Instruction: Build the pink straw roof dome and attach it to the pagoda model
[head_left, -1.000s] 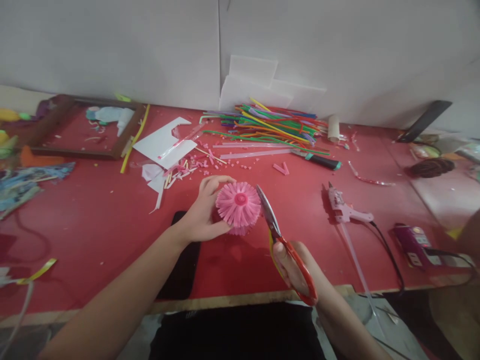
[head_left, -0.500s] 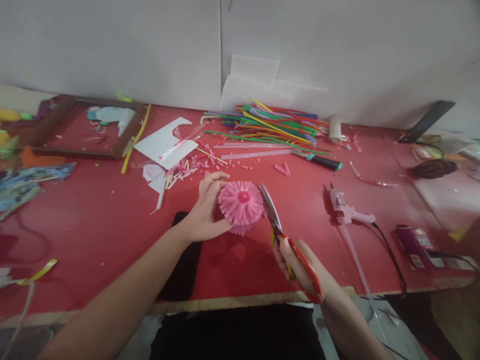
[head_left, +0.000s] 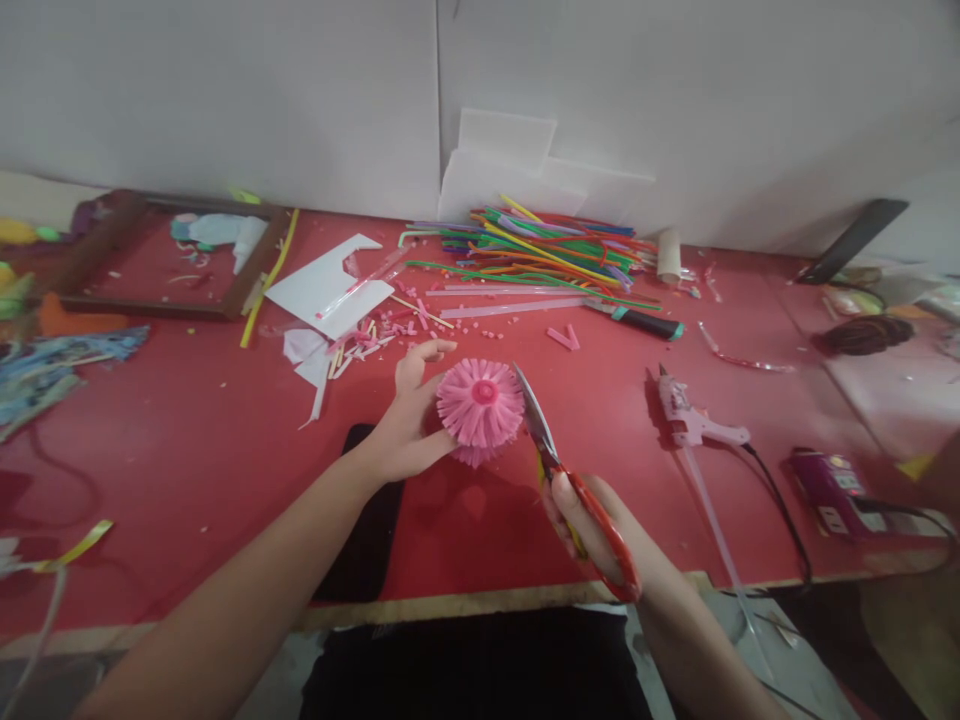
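Observation:
My left hand (head_left: 409,425) is closed on a pink fringed flower (head_left: 481,404), its thumb at the lower left and a finger stretched out above. The flower has a round, darker pink centre and strips fanning outward, with a second tier showing below; part of it is hidden by the hand. In my right hand (head_left: 589,520) are scissors (head_left: 541,425) with red and yellow handles. Their blades point up and to the left, right beside the flower's right edge.
On the red table (head_left: 465,550) lie a dark phone (head_left: 360,550), pink scraps (head_left: 409,322), colourful pipe cleaners (head_left: 547,245), a utility knife (head_left: 649,323), a pink glue gun (head_left: 694,420) and a purple power strip (head_left: 832,490). A brown frame (head_left: 150,305) sits at the left.
The fingers of my left hand have shifted slightly on the flower. The scissors have moved a little left, closer to its right edge.

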